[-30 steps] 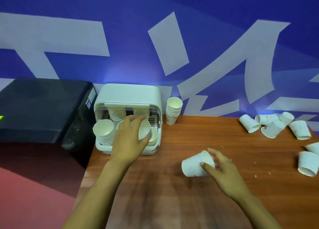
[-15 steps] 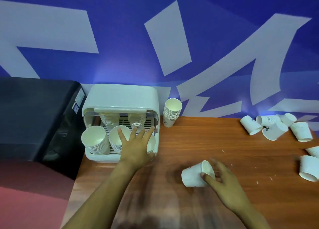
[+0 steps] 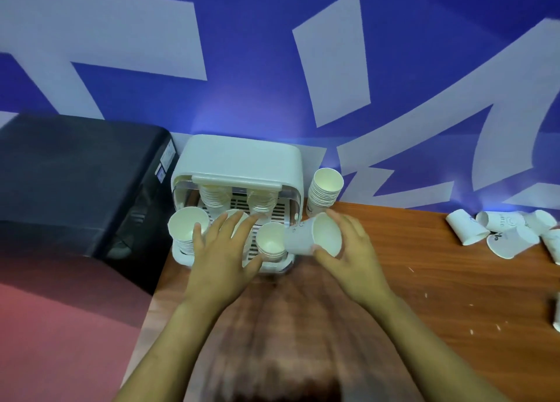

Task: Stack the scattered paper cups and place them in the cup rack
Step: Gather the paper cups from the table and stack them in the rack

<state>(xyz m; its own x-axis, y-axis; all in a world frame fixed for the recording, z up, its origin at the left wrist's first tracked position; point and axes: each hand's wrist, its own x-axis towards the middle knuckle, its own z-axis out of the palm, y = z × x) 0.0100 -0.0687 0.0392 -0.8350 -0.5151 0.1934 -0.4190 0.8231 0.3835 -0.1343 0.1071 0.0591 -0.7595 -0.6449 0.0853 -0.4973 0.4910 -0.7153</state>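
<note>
Both hands now sit at the rack [image 3: 239, 159]: the right hand [image 3: 351, 259] has carried the cup [image 3: 312, 235] up from mid-table and grips it tilted by the rack's front right corner, while the left hand [image 3: 224, 256] hovers spread and empty over the front stacks. Another cup is about to be nested — the rack already holds several stacks, one stack [image 3: 324, 192] stands beside it, and loose cups [image 3: 497, 235] remain far right on the table [image 3: 424, 280].

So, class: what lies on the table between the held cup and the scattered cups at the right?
Head view: between the held cup and the scattered cups, the table is bare wood with only small specks.
</note>
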